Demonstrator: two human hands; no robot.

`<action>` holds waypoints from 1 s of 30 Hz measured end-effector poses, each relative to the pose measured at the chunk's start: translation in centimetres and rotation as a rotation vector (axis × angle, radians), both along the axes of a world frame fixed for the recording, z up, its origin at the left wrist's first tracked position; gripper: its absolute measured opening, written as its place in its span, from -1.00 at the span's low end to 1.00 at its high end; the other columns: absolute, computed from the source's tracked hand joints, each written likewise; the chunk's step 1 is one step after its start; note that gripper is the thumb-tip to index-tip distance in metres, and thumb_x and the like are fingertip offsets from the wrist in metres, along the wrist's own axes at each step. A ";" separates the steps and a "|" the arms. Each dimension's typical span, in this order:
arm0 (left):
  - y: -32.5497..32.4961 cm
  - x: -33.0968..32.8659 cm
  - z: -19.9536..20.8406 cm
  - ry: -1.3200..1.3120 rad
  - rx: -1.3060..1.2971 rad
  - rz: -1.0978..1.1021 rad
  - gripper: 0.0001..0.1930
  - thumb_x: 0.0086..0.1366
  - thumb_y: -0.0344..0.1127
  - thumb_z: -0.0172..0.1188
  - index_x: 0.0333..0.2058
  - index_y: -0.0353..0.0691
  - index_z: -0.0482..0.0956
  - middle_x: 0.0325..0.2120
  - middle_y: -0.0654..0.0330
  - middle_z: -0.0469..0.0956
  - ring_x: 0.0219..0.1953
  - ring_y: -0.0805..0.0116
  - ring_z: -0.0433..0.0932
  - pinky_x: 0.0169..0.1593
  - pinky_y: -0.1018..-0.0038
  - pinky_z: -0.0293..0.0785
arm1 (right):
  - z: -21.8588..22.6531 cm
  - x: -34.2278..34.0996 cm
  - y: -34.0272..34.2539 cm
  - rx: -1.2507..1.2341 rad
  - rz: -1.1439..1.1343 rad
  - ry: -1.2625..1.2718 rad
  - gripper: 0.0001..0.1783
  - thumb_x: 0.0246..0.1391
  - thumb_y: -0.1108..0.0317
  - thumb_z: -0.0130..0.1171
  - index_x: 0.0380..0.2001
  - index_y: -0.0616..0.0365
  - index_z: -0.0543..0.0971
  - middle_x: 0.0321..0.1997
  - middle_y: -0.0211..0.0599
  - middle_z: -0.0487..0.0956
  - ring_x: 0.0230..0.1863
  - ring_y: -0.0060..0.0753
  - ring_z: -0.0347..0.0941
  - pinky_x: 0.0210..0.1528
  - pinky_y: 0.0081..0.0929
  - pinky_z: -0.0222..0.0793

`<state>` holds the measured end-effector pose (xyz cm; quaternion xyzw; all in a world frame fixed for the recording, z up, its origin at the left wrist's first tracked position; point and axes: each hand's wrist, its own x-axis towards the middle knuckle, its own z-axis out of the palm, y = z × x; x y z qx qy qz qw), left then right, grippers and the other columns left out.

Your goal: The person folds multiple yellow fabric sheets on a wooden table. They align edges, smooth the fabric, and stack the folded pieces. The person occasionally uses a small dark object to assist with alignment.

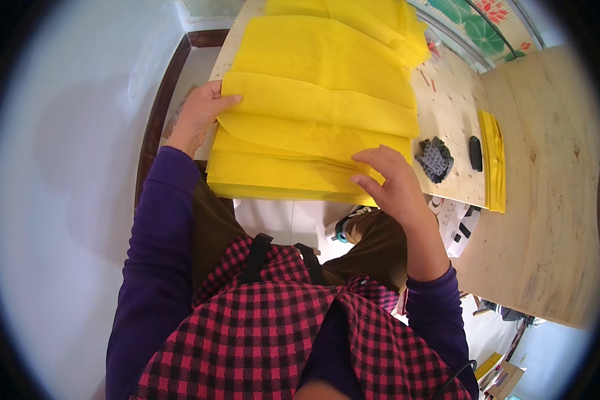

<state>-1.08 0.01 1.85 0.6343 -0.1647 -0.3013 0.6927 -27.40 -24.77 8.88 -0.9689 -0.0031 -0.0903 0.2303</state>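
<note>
The yellow cloth (327, 57) lay between the left hand (199, 115) and right hand (396, 181) and beyond both, its long axis running away from them. The left was clamped on the side edge; the right, nearer the front layers, had thumb and fingers parted.

Yellow sheets (313, 57), pink-black checked garment (233, 340), purple sleeves (155, 247)

We see our left hand (197, 115) pinch the left edge of the stacked yellow sheets (320, 100), thumb on top, while our right hand (395, 181) curves over their near right part, thumb and fingers apart; right of them on the wooden table (455, 100) we find a crumpled dark bundle (435, 160) and a small black object (475, 154)
</note>
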 end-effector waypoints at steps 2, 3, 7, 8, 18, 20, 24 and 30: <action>0.0 0.1 0.0 -0.019 0.008 -0.024 -0.67 0.17 -0.46 0.25 -0.06 -0.33 0.55 -0.18 0.21 0.62 -0.17 0.45 0.57 -0.02 0.55 0.43 | 0.1 0.3 -0.2 0.062 -0.053 -0.009 -0.61 -0.03 0.27 0.33 -0.10 0.13 0.55 -0.06 -0.17 0.57 0.05 -0.04 0.42 0.20 -0.20 0.27; 0.0 0.1 0.1 -0.030 0.012 -0.037 -0.66 0.15 -0.49 0.26 -0.06 -0.33 0.55 -0.18 0.20 0.62 -0.17 0.45 0.57 -0.01 0.55 0.43 | 0.2 0.6 -0.4 0.098 -0.076 -0.019 -0.57 -0.04 0.30 0.34 -0.07 0.14 0.54 -0.02 -0.15 0.55 0.09 -0.05 0.41 0.22 -0.20 0.25; 0.1 0.2 0.1 -0.054 0.004 -0.066 -0.62 0.11 -0.50 0.29 -0.05 -0.31 0.54 -0.19 0.20 0.63 -0.17 0.45 0.57 0.01 0.53 0.42 | 0.1 3.2 -1.0 -0.004 -0.035 -0.177 -0.46 -0.04 0.16 0.34 0.00 0.13 0.49 0.09 -0.12 0.48 0.14 -0.03 0.36 0.22 -0.19 0.22; 0.1 0.2 0.2 -0.062 0.001 -0.070 -0.61 0.10 -0.49 0.29 -0.04 -0.31 0.54 -0.19 0.20 0.63 -0.17 0.45 0.57 0.01 0.53 0.42 | 0.0 4.2 -1.1 -0.052 -0.015 -0.202 -0.44 -0.04 0.14 0.33 0.02 0.13 0.48 0.11 -0.11 0.47 0.15 -0.03 0.35 0.25 -0.15 0.18; 0.2 -0.3 0.8 -0.061 0.127 0.047 -0.69 0.27 -0.21 0.23 -0.08 -0.23 0.55 -0.36 0.35 0.56 -0.40 0.58 0.43 -0.27 0.61 0.34 | 0.1 6.0 0.3 -0.307 0.074 -0.057 -0.48 -0.02 0.00 0.26 -0.07 0.11 0.52 -0.13 -0.15 0.57 0.04 -0.09 0.43 0.36 0.08 -0.04; 0.3 -0.3 0.8 -0.004 0.139 0.112 -0.67 0.32 -0.07 0.14 -0.12 -0.19 0.56 -0.46 0.41 0.46 -0.48 0.61 0.30 -0.38 0.62 0.21 | 0.3 4.9 0.9 -0.291 0.094 -0.021 -0.50 -0.03 0.02 0.27 -0.10 0.11 0.53 -0.17 -0.17 0.57 -0.02 -0.09 0.45 0.34 0.06 0.02; 0.2 -0.3 1.1 0.065 0.114 0.151 -0.63 0.37 0.04 0.05 -0.16 -0.14 0.57 -0.56 0.45 0.34 -0.54 0.63 0.18 -0.47 0.64 0.07 | 0.0 2.7 2.1 -0.234 0.107 -0.003 -0.53 -0.04 0.07 0.28 -0.12 0.11 0.53 -0.17 -0.18 0.57 -0.04 -0.09 0.45 0.26 -0.05 0.17; -0.3 -0.9 0.8 0.053 0.052 0.248 -0.70 0.37 -0.07 0.07 -0.16 -0.16 0.57 -0.49 0.45 0.45 -0.54 0.66 0.21 -0.47 0.65 0.08 | -1.0 0.8 2.9 -0.124 0.042 0.000 -0.49 -0.06 0.13 0.31 -0.07 0.17 0.50 0.01 -0.13 0.51 0.02 -0.01 0.42 0.15 -0.19 0.29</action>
